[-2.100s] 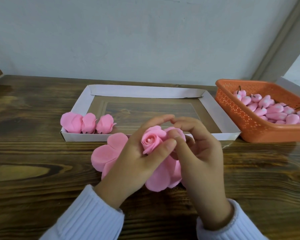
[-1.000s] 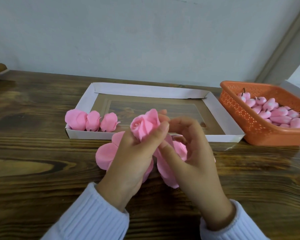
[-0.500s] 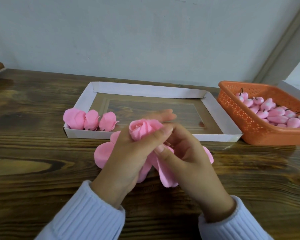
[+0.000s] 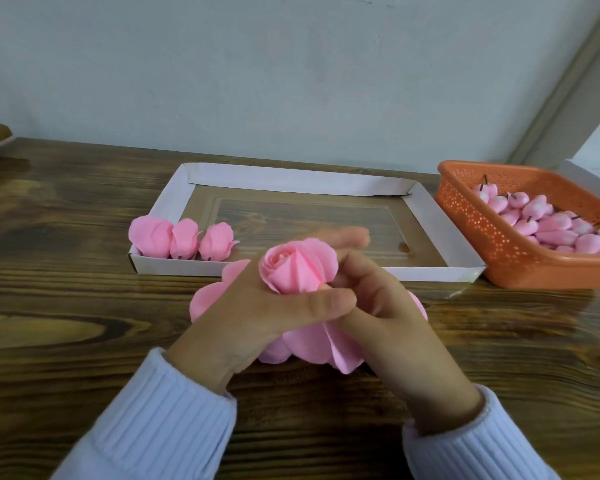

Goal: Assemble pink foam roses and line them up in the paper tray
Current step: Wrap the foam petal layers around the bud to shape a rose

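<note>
A pink foam rose [image 4: 297,266] with a tight bud centre sits upright in my left hand [image 4: 257,317], whose thumb and fingers wrap round its lower part. My right hand [image 4: 388,320] is at the rose's right side, fingers curled against its petals just below the bud. Loose pink outer petals [image 4: 312,344] spread on the table beneath both hands. Behind them lies the white paper tray [image 4: 426,209]; three finished roses [image 4: 182,239] stand in a row at its front left corner.
An orange plastic basket [image 4: 471,220] at the right holds several pink foam buds [image 4: 555,225] with dark stems. A white box edge [image 4: 589,178] shows behind it. The dark wooden table [image 4: 66,323] ends at a grey wall.
The rose has been turned and more petals folded up round the bud, making it fuller. My right hand has shifted up against its side. The tray and basket have not moved.
</note>
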{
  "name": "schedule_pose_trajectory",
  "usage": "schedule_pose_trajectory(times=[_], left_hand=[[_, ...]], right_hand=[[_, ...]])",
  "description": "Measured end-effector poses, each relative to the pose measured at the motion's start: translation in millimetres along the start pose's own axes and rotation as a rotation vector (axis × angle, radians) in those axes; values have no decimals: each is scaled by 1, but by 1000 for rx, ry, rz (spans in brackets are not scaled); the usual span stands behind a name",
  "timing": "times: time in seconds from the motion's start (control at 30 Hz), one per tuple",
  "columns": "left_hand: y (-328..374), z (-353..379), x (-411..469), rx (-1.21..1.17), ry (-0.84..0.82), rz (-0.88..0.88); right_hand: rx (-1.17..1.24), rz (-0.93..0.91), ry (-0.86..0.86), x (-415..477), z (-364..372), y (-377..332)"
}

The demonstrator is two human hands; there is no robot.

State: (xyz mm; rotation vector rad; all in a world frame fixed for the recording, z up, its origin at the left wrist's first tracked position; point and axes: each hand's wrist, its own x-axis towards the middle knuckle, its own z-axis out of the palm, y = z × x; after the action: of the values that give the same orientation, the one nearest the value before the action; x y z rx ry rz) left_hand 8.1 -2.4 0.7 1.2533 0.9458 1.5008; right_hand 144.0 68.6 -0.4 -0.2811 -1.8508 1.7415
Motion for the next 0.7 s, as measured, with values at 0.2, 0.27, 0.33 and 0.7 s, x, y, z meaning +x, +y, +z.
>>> schedule_pose_trajectory(times=[0.2, 0.27, 0.33, 0.7], left_hand=[[-10, 2, 2, 96, 138, 86], [-13, 3, 3, 82, 179, 79], [-13, 5, 4, 53, 227, 63], [-4, 11, 3, -212, 329, 64]], right_hand=[[-39, -6, 43, 0, 2, 0], [-37, -8, 34, 0, 3, -1], [-63, -30, 33, 2, 4, 0], [-374, 130, 428, 9, 0, 6]])
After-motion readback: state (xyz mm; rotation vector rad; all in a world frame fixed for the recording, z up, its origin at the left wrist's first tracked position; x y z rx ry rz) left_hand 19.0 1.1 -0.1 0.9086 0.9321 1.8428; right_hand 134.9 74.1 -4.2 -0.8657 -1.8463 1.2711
